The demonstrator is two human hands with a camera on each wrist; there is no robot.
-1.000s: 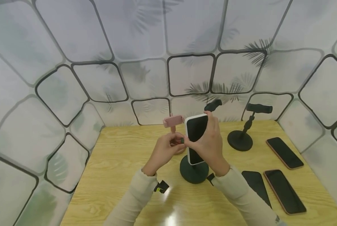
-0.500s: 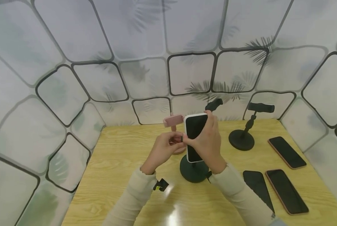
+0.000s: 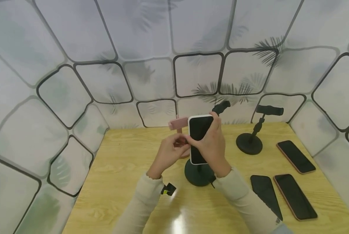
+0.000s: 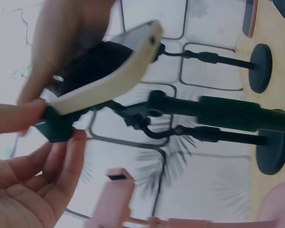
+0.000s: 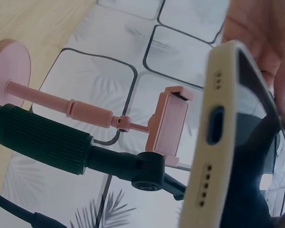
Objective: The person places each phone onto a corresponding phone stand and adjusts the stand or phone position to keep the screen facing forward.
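A smartphone in a white case [image 3: 198, 130] stands almost upright, screen toward me, above the round base of a dark green phone stand [image 3: 196, 177]. My right hand [image 3: 211, 143] grips the phone, thumb across its screen and fingers at its far edge. At the phone's left edge, my left hand [image 3: 169, 154] pinches the end of the stand's dark green clamp [image 4: 59, 128] between thumb and fingers. In the left wrist view the phone's back lies against this clamp. The right wrist view shows the phone's bottom edge with its port [image 5: 216, 124]. Most of the clamp is hidden behind the phone.
A pink phone stand [image 3: 178, 123] is just behind my left hand. Farther back are a black stand [image 3: 249, 143] and another black holder head [image 3: 221, 107]. Three phones lie at the right: one at the back [image 3: 296, 157], two nearer [image 3: 295, 197] [image 3: 266, 195]. A patterned wall bounds the wooden table [image 3: 115, 182].
The phone and my right hand have shifted slightly left, and the phone now overlaps the pink stand's head edge. My left hand keeps its pinch at nearly the same place.
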